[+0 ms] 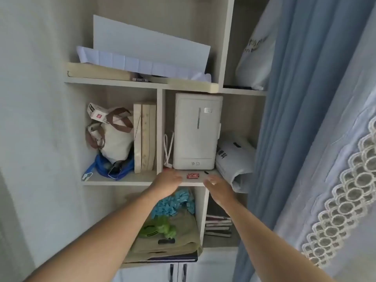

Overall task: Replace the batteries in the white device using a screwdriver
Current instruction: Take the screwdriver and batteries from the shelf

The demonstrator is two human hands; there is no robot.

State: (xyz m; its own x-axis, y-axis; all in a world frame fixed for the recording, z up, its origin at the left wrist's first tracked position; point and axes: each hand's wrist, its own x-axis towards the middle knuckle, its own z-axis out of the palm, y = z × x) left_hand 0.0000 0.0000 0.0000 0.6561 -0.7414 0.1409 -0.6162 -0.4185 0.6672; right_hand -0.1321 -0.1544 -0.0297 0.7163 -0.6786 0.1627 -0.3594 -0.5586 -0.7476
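A white boxy device (196, 131) stands upright in the middle compartment of a wall shelf (142, 181), with a white cord (168, 151) looped at its left side. On the shelf board in front of it lie a small red packet (192, 176) and a small black item (206, 172). My left hand (167, 183) is stretched out at the shelf's front edge, just below the device's left corner, fingers relaxed and holding nothing. My right hand (218, 187) reaches to the board's edge right of the red packet, fingers loose and empty. No screwdriver shows.
A white bag (234, 159) lies right of the device. Books (144, 139) and a cloth bag (114, 137) fill the left compartment. Papers (146, 55) sit on the upper shelf. Blue and green fabric (173, 204) lies below. A blue curtain (315, 119) hangs at the right.
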